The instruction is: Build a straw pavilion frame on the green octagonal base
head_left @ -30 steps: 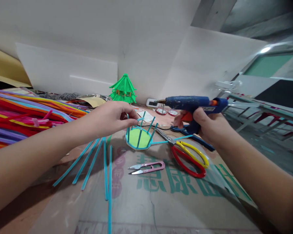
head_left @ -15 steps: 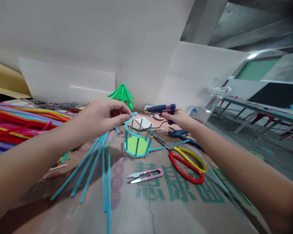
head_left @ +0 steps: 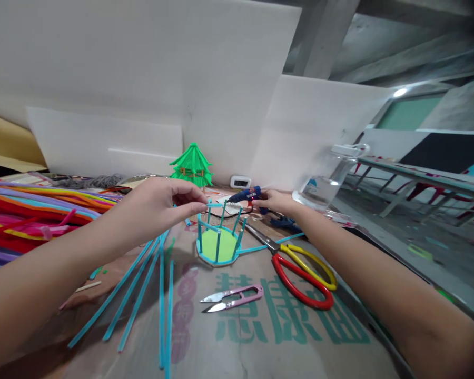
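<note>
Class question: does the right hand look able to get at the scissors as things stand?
Probably yes, once the right hand frees itself from the glue gun: the scissors lie close by, handles uncovered.

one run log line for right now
left hand: pinching blue strip | right hand: holding glue gun | scissors: beside pink snips

1. Flat, rather dim, greyish indoor light; the white boards (head_left: pixel 142 79) are evenly lit
2. A bright lamp (head_left: pixel 400 92) glares at upper right — small and blown out
3. Soft dark shadow lies below the left forearm (head_left: pixel 82 252)
4. A tiny red glow shows on the glue gun (head_left: pixel 245 195)
5. Wide-lens distortion stretches the edges — the top right corner fades to black
6. Scissors (head_left: pixel 302 276) fairly sharp, distant table (head_left: pixel 430 179) softer
</note>
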Motion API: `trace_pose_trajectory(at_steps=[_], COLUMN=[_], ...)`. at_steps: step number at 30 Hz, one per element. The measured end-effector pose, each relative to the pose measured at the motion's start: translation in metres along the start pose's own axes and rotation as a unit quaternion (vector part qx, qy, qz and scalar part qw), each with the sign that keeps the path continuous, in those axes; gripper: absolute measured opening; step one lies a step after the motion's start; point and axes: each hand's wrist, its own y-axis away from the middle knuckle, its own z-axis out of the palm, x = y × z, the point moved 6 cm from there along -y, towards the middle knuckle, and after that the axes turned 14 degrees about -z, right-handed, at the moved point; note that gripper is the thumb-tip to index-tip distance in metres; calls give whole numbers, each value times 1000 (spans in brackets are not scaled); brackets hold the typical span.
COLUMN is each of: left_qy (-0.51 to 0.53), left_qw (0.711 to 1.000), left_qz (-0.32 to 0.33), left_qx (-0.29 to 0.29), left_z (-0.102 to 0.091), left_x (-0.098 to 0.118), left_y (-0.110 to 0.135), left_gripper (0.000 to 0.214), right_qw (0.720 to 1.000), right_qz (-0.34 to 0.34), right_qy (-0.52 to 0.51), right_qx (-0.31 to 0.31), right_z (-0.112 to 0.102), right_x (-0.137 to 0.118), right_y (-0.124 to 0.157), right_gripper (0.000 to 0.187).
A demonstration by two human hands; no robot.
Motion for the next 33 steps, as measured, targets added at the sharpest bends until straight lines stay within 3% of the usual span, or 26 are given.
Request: trace_pose_trajectory(at_steps=[4, 8, 10, 12, 14, 16, 17, 18, 20, 23, 27, 33], left_qy=[-20, -26, -36, -45, -54, -67, -72, -75, -73, -68, -73, -63], left_qw=[1000, 1000, 999, 998, 997, 995, 994, 993, 992, 991, 989, 990], left_qz=[4, 1, 14, 30, 47, 68, 78, 86, 99, 114, 124, 121], left_qx=[-7, 11, 28, 39, 41, 41, 39, 37, 33, 34, 43, 40], left_z=[1, 0, 0, 2, 4, 6, 7, 7, 8, 10, 11, 14], left_x=[0, 3, 9, 14, 20, 26, 28, 30, 31, 33, 36, 41], left_y=[1, 3, 6, 9, 13, 17, 18, 19, 20, 20, 21, 23], left_gripper=[30, 31, 28, 26, 22, 20, 19, 19, 22, 22, 19, 18], right_qw=[997, 975, 955, 928, 900, 881, 877, 872, 845, 804, 777, 791], right_qz=[6, 15, -10, -101, -215, -320, -369, -413, -482, -534, -544, -524], right_qy=[62, 139, 160, 148, 126, 122, 126, 131, 149, 197, 249, 263], right_qx=[54, 172, 249, 327, 357, 327, 281, 226, 177, 173, 195, 175], right_z=[-27, -64, -80, -89, -86, -71, -59, -45, -25, -8, 0, 1], right_x=[-1, -14, -36, -75, -121, -165, -184, -200, -219, -225, -217, -215], right_y=[16, 42, 57, 72, 87, 98, 101, 104, 111, 118, 123, 128], right_gripper=[24, 23, 23, 19, 15, 14, 13, 12, 14, 14, 12, 14])
